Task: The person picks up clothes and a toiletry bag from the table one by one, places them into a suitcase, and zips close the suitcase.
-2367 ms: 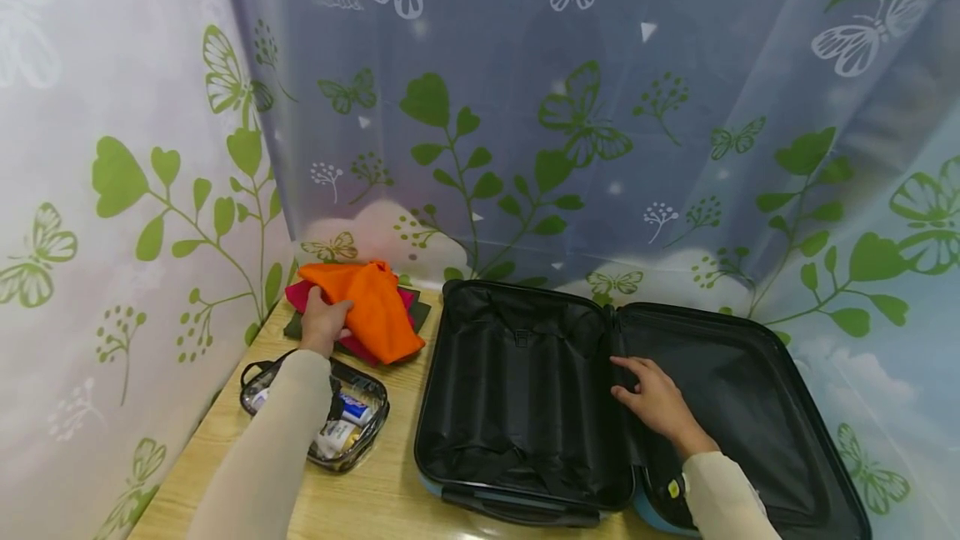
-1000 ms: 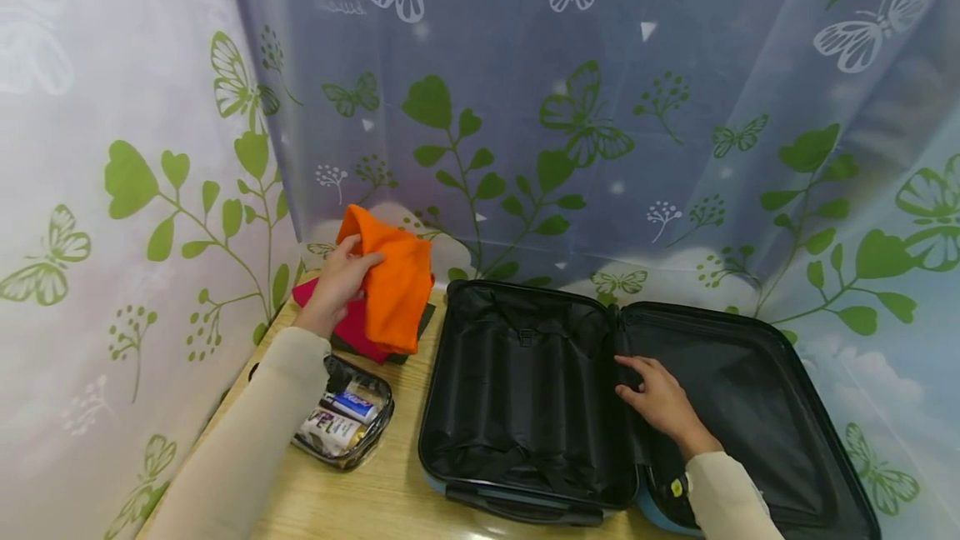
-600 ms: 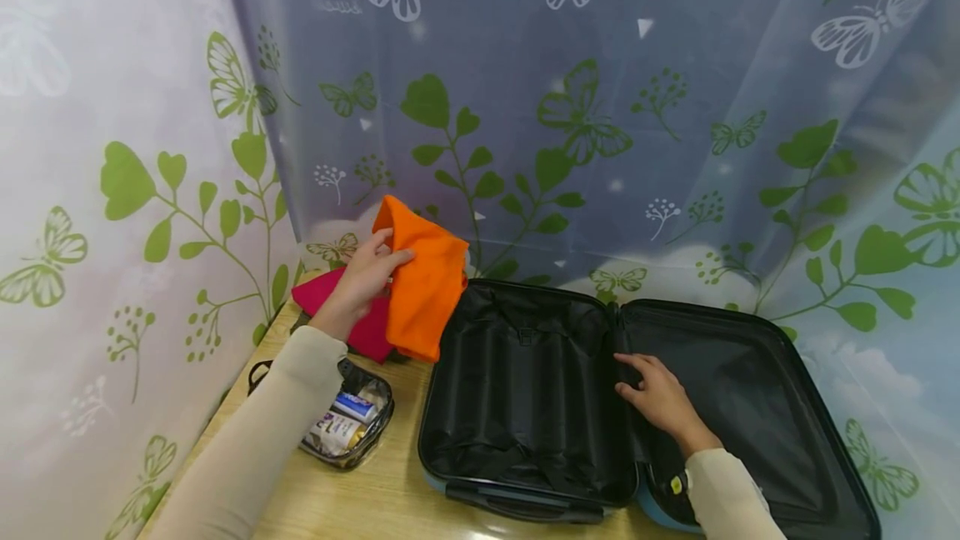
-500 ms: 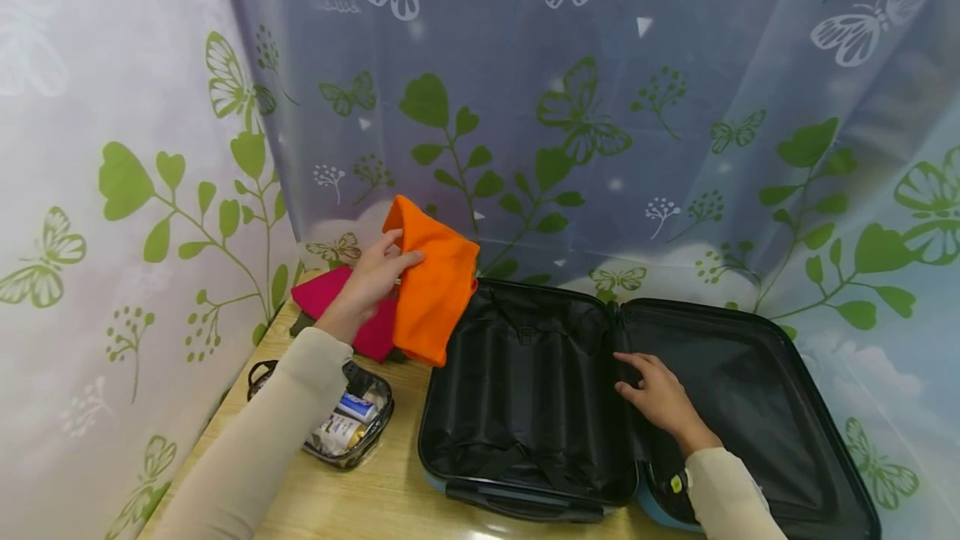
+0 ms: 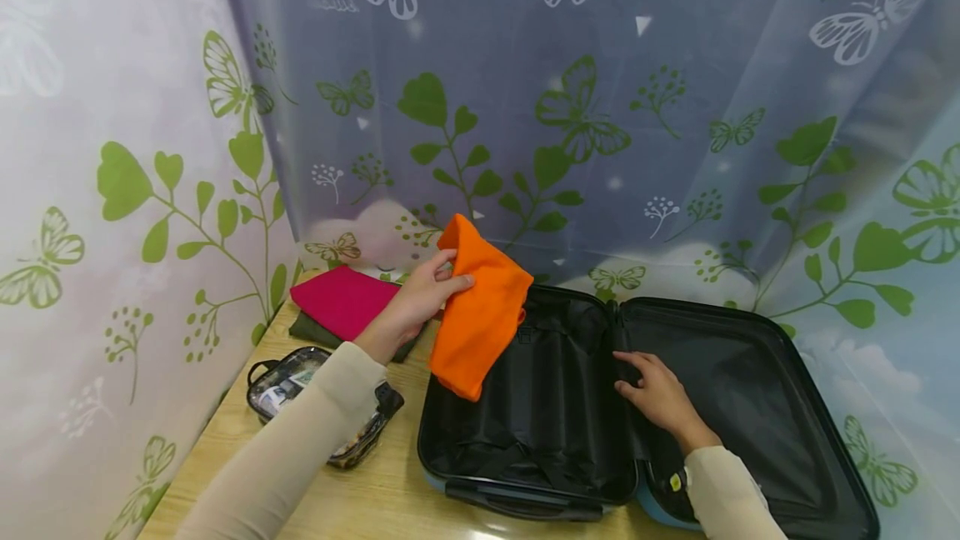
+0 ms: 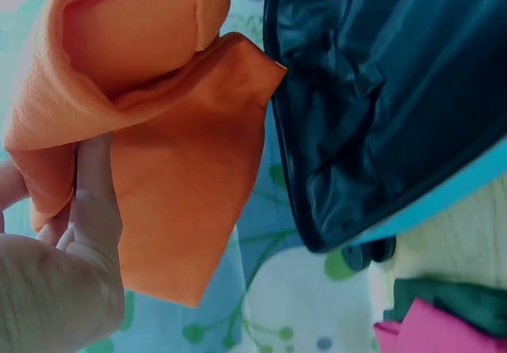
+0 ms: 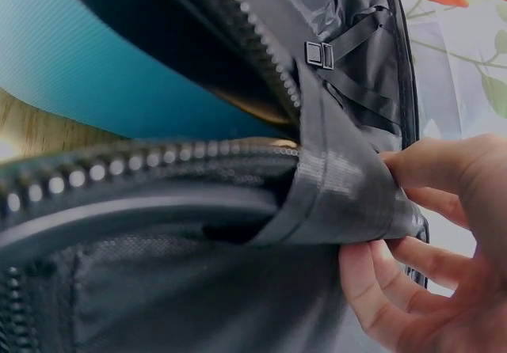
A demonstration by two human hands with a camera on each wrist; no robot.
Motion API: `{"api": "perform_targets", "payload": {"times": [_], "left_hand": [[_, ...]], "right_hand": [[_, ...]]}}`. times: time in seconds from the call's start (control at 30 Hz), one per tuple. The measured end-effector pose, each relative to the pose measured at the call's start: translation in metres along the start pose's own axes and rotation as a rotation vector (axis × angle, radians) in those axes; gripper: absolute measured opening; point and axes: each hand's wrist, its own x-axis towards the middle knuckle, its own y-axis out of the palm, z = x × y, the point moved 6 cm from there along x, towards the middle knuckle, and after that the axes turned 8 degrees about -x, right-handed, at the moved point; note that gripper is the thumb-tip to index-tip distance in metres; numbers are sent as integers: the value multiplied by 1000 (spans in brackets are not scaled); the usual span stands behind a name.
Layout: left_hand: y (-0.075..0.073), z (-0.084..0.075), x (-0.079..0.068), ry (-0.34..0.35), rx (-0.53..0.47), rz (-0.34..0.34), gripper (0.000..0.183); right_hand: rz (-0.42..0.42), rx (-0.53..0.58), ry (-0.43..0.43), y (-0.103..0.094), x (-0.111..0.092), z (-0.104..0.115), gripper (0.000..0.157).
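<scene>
A folded orange cloth point(image 5: 483, 311) hangs from my left hand point(image 5: 416, 302), which pinches its left edge between thumb and fingers. The cloth is over the left half of an open black-lined suitcase point(image 5: 555, 432) and hides that half's upper left corner. In the left wrist view the thumb lies against the orange cloth point(image 6: 186, 203), with the other fingers partly hidden by its folds. My right hand point(image 5: 663, 402) rests at the suitcase's middle hinge. In the right wrist view its fingertips touch a black fabric strip point(image 7: 348, 179) joining the two halves.
Left of the suitcase, a crimson cloth point(image 5: 341, 298) lies on a dark green one point(image 5: 315, 332). A clear, black-trimmed toiletry bag point(image 5: 281, 377) sits in front of them, partly covered by my left sleeve. Printed curtains point(image 5: 510, 107) surround the wooden table point(image 5: 390, 473).
The orange cloth has been lifted off the crimson cloth and carried right by my left hand, to above the suitcase's left half. My right hand has stayed at the hinge.
</scene>
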Motion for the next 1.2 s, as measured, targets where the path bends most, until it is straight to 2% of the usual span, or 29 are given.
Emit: {"api": "perform_targets", "payload": {"times": [0.63, 0.9, 1.2], "left_hand": [[64, 37, -2, -28, 15, 101, 62], [81, 50, -1, -54, 34, 141, 62], [94, 65, 2, -74, 25, 163, 60]], "right_hand": [[-8, 0, 7, -1, 0, -1, 55], [-6, -3, 15, 0, 0, 0, 54], [-6, -12, 19, 2, 2, -3, 54]]}}
